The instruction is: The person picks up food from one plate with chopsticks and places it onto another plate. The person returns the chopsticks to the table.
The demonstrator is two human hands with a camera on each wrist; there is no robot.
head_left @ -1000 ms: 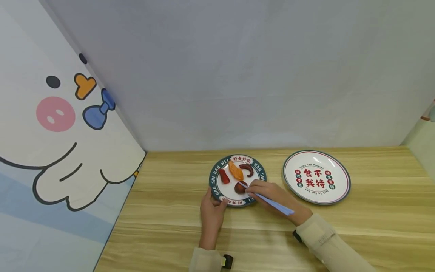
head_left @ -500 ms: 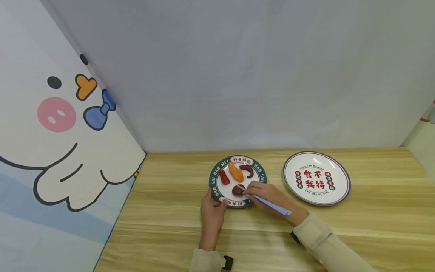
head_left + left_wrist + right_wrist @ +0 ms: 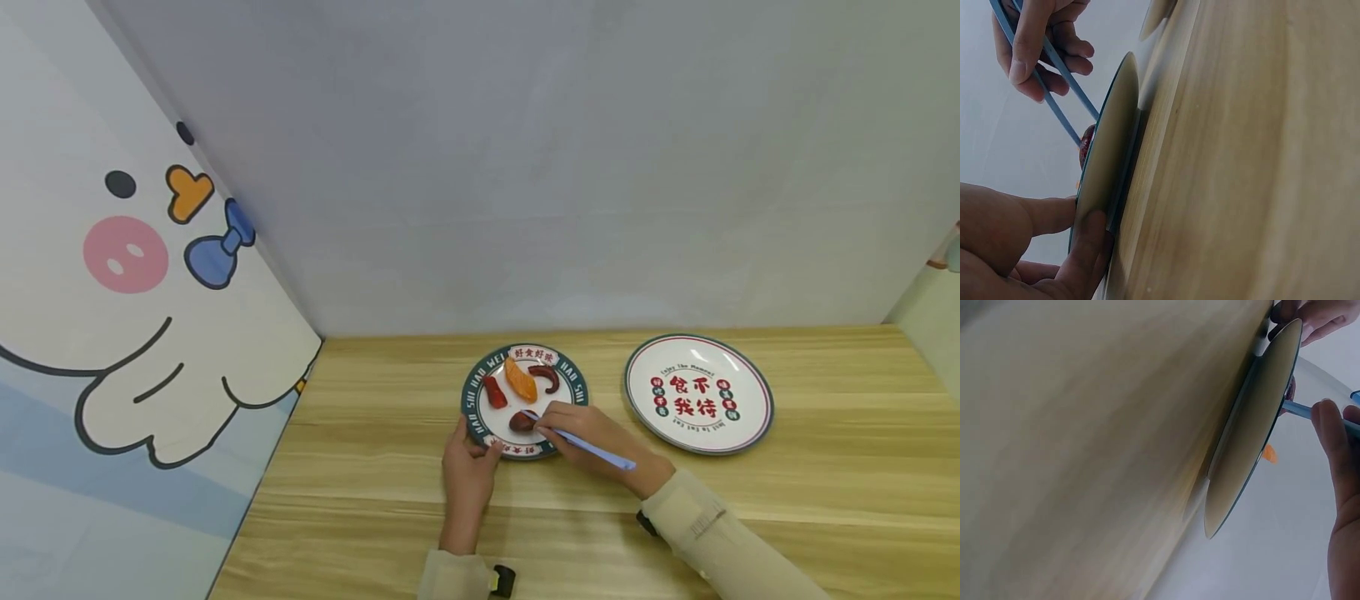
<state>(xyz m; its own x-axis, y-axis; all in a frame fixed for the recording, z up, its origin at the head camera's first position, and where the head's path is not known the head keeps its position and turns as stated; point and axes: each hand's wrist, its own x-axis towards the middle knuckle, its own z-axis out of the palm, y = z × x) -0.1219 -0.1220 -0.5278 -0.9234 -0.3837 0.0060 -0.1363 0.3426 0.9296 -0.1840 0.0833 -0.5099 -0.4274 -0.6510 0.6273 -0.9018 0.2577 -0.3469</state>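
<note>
In the head view my left hand (image 3: 468, 471) grips the near left rim of a green-rimmed plate (image 3: 495, 423). The left wrist view shows its thumb on one face and fingers beneath. My right hand (image 3: 600, 435) holds a pair of light blue chopsticks (image 3: 596, 451). Their tips meet a brown roundish food piece (image 3: 521, 422) at the plate's near side; the left wrist view shows the two sticks (image 3: 1072, 82) apart, reaching it. Also on the plate lie a red piece (image 3: 495, 392), an orange piece (image 3: 519, 379) and a dark curved piece (image 3: 553, 377).
To the right on the wooden table (image 3: 360, 467) stands a larger white plate (image 3: 645, 371) with red lettering. A pale wall (image 3: 570, 183) rises behind the table, and a cartoon-printed panel (image 3: 45, 250) borders it on the left.
My right hand and the chopsticks have shifted slightly left and down, and the brown piece has slid left with them on the plate. The left hand keeps its hold on the rim.
</note>
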